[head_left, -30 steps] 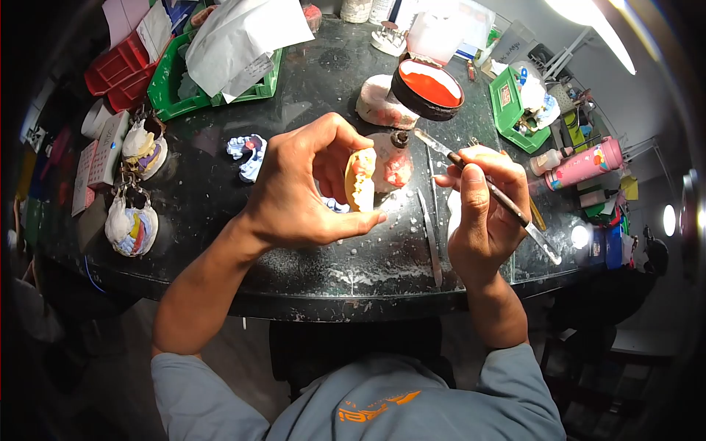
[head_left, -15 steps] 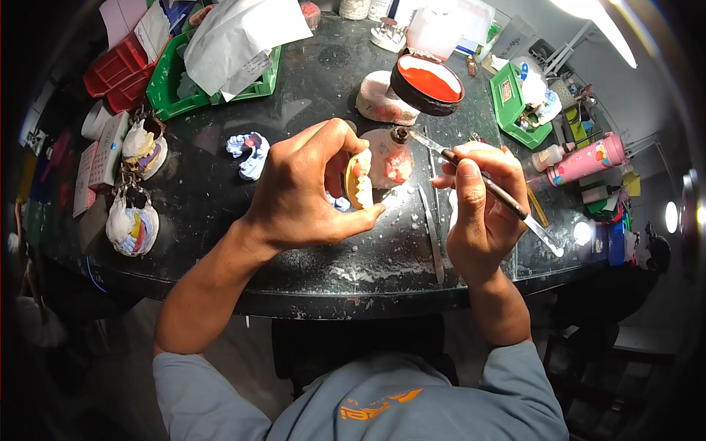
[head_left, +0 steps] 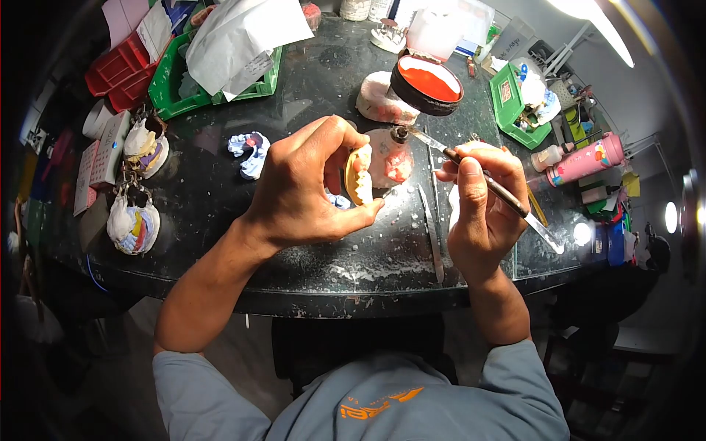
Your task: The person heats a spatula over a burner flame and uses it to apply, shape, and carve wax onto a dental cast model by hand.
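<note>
Yellow cast (head_left: 358, 180) stays pinched in the left grip (head_left: 293, 185) — the spatula (head_left: 509, 198) pinched in the right grip (head_left: 479, 209) has neared the burner (head_left: 391, 163).

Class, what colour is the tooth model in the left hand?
The tooth model is mostly yellow, clearest in head view.

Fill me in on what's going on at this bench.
The person's left hand holds a yellowish dental cast on edge above the black bench. The right hand grips a slim tool, its tip close to the top of a dark-topped container; whether they touch is unclear. Beyond stands a dish of red material.
</note>
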Demonstrator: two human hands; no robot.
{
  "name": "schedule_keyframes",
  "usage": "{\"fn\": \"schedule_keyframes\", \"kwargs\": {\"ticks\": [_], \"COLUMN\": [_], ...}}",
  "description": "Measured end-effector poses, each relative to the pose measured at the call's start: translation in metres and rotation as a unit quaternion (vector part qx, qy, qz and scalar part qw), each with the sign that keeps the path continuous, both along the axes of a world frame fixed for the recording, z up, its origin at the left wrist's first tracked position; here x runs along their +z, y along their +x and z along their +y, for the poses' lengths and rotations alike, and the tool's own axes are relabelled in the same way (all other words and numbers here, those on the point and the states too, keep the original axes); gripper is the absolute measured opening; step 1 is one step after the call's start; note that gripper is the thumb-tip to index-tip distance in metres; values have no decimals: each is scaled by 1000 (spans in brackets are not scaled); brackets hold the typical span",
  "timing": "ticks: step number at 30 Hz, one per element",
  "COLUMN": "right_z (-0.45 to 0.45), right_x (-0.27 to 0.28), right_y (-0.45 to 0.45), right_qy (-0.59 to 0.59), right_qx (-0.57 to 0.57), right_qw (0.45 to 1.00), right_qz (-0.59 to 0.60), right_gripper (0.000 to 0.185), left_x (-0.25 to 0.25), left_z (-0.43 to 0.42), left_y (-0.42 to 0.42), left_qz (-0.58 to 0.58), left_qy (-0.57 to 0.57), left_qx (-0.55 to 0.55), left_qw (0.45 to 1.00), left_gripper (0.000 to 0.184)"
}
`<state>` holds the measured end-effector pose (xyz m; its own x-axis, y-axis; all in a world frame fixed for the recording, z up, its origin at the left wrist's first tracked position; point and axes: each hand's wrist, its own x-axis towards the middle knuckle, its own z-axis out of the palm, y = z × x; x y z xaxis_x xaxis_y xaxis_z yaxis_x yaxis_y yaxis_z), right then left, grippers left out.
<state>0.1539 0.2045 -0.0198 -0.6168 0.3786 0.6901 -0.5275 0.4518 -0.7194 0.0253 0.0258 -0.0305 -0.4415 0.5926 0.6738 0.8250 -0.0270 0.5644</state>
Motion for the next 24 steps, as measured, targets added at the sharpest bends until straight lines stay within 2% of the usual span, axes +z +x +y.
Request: {"fn": "schedule_keyframes", "kwargs": {"ticks": [5, 7, 11, 14, 17, 20, 24], "right_z": [-3, -5, -11, -15, -17, -20, -18], "right_x": [-1, -1, -2, -5, -3, -5, -5], "right_y": [1, 1, 5, 9, 8, 9, 9], "right_qy": [47, 73, 39, 20, 26, -34, -16], "right_qx": [28, 64, 135, 145, 160, 182, 193], "right_qw": [998, 994, 990, 989, 987, 983, 981], "right_qz": [32, 55, 35, -2, 4, 2, 9], "right_gripper": [15, 18, 17, 16, 15, 14, 13], "left_x": [1, 4, 2, 5, 2, 3, 1], "left_z": [0, 0, 0, -2, 0, -2, -1], "left_y": [2, 5, 3, 7, 8, 9, 8], "left_qz": [-17, -29, -14, -57, -53, -63, -49], "left_qy": [5, 9, 16, -7, 7, -16, -8], "left_qx": [-4, -7, -21, -26, -35, -47, -56], "left_qw": [1000, 1000, 1000, 998, 998, 997, 997], "left_gripper": [57, 51, 48, 47, 46, 46, 49]}}
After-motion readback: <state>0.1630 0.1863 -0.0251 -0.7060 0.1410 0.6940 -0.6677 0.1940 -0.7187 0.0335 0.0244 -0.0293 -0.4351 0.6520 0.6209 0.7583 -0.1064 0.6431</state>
